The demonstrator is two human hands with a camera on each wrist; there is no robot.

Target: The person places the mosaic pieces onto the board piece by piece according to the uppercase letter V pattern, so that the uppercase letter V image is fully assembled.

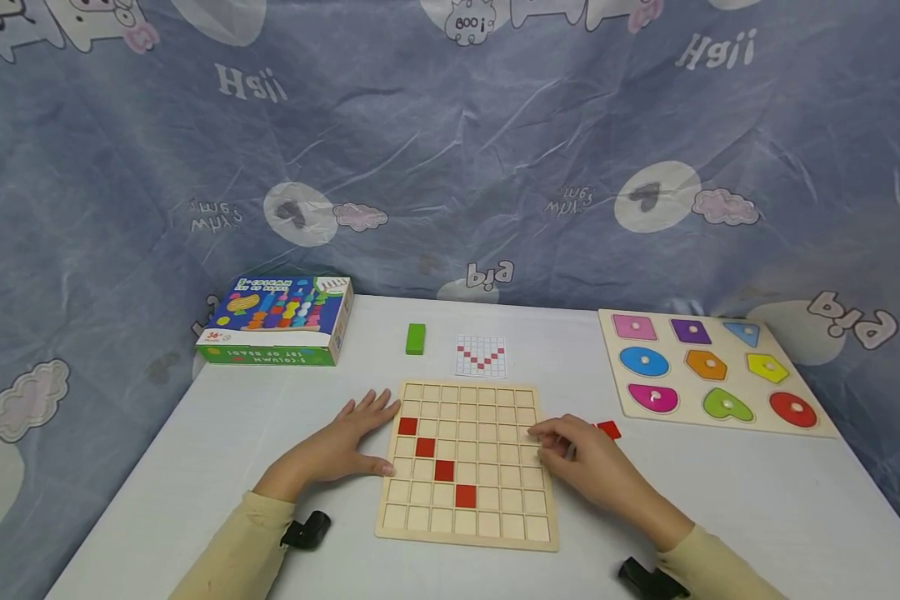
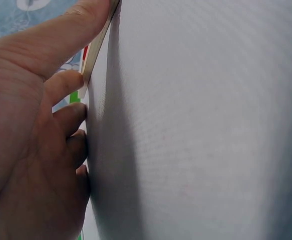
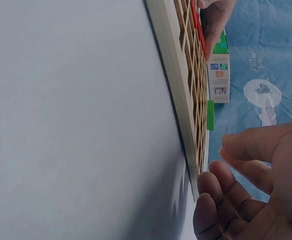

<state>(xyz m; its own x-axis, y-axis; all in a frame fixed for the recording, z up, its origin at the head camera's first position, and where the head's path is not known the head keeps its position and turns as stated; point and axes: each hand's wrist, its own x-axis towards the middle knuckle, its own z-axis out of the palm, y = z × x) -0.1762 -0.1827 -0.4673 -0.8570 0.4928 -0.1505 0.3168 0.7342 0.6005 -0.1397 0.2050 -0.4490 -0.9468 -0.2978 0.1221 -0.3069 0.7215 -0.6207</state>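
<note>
A square wooden grid board lies on the white table with four-sided cells, and a diagonal of red square tiles sits in its left and middle cells. My left hand rests against the board's left edge, fingers spread and thumb touching the rim. At the right edge hovers my right hand, its fingers loosely bent and thumb apart from the index finger; the right wrist view shows nothing between them. Loose red tiles lie partly hidden behind the right hand. Beyond the board is a pattern card with a red V of squares.
A green block stands left of the card. The colourful bead-set box sits at the back left. A shape puzzle board occupies the back right. Behind the table hangs a blue printed cloth.
</note>
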